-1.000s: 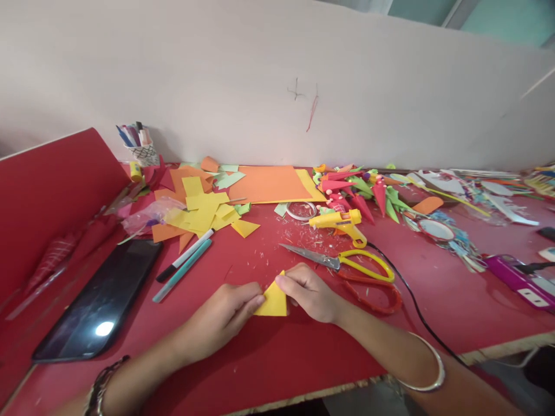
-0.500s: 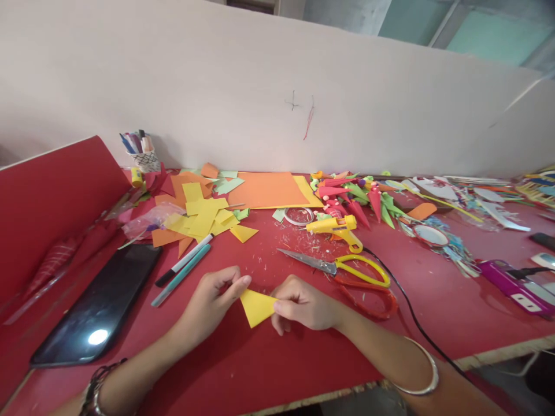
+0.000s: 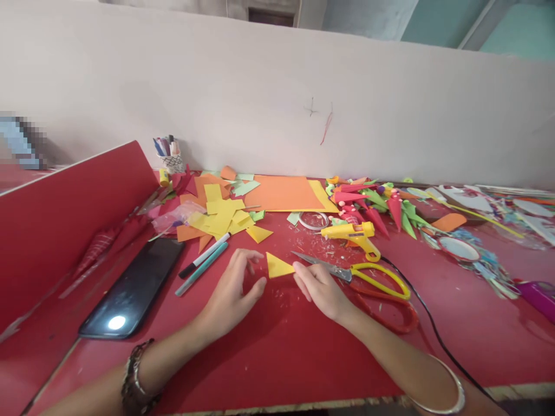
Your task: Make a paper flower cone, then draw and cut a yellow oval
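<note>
Toward the table's [image 3: 269, 358] rough near edge, bare red surface spreads between the forearms; a phone [image 3: 134, 286] and two pens bound it on the left, scissors [image 3: 344, 274] on the right. Above that space is a yellow paper triangle [image 3: 278, 267], near the scissors' tip. The person's right hand [image 3: 323, 292] pinches its right corner between thumb and fingers. The left hand [image 3: 232, 294] is loosely curled, thumb well apart from fingers, just beside the paper's left edge and holding nothing. A label on the yellow glue gun [image 3: 349, 231] is too small to read.
</note>
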The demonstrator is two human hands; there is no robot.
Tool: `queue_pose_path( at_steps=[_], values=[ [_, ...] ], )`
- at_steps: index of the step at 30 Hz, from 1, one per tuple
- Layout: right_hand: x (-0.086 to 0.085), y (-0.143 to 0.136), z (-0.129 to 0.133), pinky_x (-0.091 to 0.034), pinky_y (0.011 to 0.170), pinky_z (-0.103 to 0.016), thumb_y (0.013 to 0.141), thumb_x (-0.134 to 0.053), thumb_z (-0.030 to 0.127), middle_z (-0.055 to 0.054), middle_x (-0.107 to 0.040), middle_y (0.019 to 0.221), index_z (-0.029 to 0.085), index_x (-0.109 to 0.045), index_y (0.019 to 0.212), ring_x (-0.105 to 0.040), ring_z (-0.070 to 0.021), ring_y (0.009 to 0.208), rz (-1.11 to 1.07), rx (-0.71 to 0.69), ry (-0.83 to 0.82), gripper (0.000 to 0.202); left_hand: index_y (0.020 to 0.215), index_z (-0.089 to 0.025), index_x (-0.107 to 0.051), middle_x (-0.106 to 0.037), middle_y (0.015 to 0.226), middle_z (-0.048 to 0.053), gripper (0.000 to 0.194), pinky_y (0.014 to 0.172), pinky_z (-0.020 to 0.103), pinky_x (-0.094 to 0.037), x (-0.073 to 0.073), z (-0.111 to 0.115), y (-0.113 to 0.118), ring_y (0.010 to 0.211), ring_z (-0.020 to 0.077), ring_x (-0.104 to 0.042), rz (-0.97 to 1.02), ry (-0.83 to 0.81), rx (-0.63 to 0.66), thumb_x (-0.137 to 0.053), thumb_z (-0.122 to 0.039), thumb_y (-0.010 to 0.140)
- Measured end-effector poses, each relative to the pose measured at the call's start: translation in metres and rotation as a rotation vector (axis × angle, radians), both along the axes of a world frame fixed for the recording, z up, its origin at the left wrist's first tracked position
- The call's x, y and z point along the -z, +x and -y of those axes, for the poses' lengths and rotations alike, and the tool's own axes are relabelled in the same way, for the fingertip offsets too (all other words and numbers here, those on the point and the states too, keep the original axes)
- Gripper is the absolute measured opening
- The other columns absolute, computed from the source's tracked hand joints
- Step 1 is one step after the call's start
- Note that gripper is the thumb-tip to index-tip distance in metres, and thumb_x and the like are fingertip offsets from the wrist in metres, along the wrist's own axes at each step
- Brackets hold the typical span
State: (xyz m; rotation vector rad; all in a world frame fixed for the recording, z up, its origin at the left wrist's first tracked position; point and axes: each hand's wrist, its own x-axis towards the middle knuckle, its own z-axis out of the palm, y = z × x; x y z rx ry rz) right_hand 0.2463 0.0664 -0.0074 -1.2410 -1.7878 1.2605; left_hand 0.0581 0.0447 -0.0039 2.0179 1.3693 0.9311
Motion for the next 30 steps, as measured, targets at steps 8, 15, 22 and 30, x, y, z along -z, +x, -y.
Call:
queue_pose_path(
  at_steps=[8,15,22,30],
  values=[
    [-0.002,0.0,0.001,-0.02,0.042,-0.025,0.087,-0.027,0.049,0.005,-0.022,0.038,0.02,-0.024,0.04,-0.023,-0.0071,0.039,-0.058,0.058,0.113,0.055,0.093,-0.021,-0.05,-0.051,0.1,0.005,0.014,0.083,0.035,-0.041,-0.016,-0.013,-0.026,0.094,0.0191,-0.049,-0.293,0.103,0.074,-0.043,-0.022,0.08],
    [0.001,-0.001,0.003,-0.021,0.042,-0.024,0.087,-0.03,0.045,0.005,-0.023,0.04,0.02,-0.026,0.042,-0.025,-0.0068,0.039,-0.083,0.006,0.101,0.052,0.115,-0.016,-0.047,-0.048,0.119,0.01,0.038,0.093,0.039,-0.034,-0.021,-0.074,-0.07,0.11,0.0244,-0.043,-0.625,0.193,-0.019,-0.038,-0.036,0.084],
    [0.002,-0.003,0.005,-0.019,0.043,-0.023,0.086,-0.034,0.039,0.006,-0.022,0.043,0.019,-0.023,0.046,-0.023,-0.0057,0.041,-0.003,-0.031,0.201,0.046,0.104,-0.018,-0.059,-0.056,0.109,0.01,0.03,0.085,0.042,-0.039,-0.018,-0.136,-0.044,0.106,0.028,-0.046,-0.77,0.227,-0.133,-0.039,-0.03,0.086],
    [0.0,-0.002,0.005,-0.017,0.043,-0.022,0.086,-0.034,0.035,0.006,-0.02,0.045,0.018,-0.023,0.047,-0.021,-0.0052,0.042,0.041,-0.056,0.294,0.044,0.112,-0.015,-0.049,-0.054,0.111,0.008,0.032,0.077,0.04,-0.048,-0.004,-0.181,-0.021,0.093,0.019,-0.056,-0.809,0.192,-0.222,-0.05,-0.029,0.084]
  ],
)
